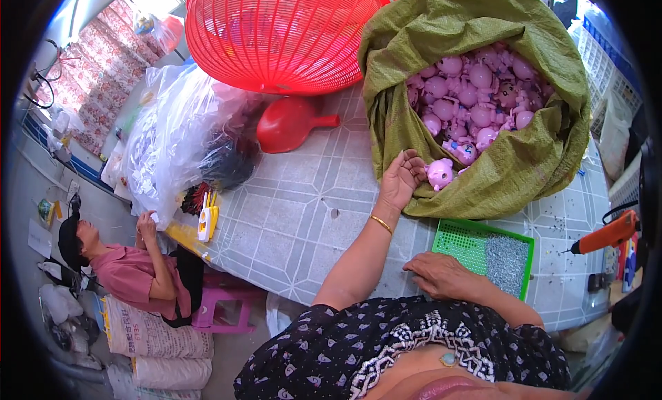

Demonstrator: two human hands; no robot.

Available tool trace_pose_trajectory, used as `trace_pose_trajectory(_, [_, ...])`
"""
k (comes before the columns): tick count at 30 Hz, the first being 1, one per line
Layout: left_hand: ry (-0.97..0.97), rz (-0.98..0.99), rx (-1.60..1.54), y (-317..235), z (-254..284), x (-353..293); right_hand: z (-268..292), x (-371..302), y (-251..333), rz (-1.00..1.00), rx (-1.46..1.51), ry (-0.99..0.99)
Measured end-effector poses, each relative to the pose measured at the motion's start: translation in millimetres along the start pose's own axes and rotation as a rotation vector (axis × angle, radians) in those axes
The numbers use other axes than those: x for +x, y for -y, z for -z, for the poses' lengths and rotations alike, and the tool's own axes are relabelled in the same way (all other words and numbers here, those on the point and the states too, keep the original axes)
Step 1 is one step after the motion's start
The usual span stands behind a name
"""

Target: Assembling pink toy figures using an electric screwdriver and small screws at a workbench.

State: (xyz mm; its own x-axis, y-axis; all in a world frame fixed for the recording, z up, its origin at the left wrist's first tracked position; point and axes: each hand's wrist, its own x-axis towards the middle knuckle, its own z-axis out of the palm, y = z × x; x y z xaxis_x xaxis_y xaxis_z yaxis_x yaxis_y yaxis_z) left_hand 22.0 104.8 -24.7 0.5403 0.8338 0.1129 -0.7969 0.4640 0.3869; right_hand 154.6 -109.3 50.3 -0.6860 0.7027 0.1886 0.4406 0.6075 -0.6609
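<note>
My left hand (405, 178), with a gold bangle on its wrist, is raised at the near left edge of an olive woven sack (496, 186). Its fingers are loosely bent and apart, right beside a pink toy figure (439, 174) on the sack's rolled rim; I see no grip on it. Inside the sack lie many more pink toy figures (476, 90) with round heads. My right hand (445, 274) rests low over the table, fingers loosely spread, nothing visible in it. Next to it sits a green perforated tray (448, 238) with small silvery screws (507, 262) heaped at its right side.
An orange electric screwdriver (607, 233) is at the right. A red plastic basket (276, 41) and red scoop (286, 124) stand at the back. Clear plastic bags (176, 124) cover the left side. A co-worker in a pink shirt (134, 272) sits at the table's left edge.
</note>
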Motion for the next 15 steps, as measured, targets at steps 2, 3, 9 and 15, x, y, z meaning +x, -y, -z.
trace_pose_trajectory(2, [0.001,0.000,-0.002,0.0,0.4,0.1,-0.1,0.1,0.2,0.006,-0.008,-0.004])
trace_pose_trajectory(3, [0.002,-0.001,0.002,0.0,0.7,0.2,0.0,0.2,0.7,0.006,-0.008,-0.004])
trace_pose_trajectory(9, [0.003,-0.007,0.011,-0.1,2.2,0.4,-1.4,0.0,-1.1,0.011,0.003,-0.014])
trace_pose_trajectory(15, [0.013,-0.003,0.016,1.1,3.8,0.1,0.3,-0.2,1.4,-0.007,0.000,-0.001])
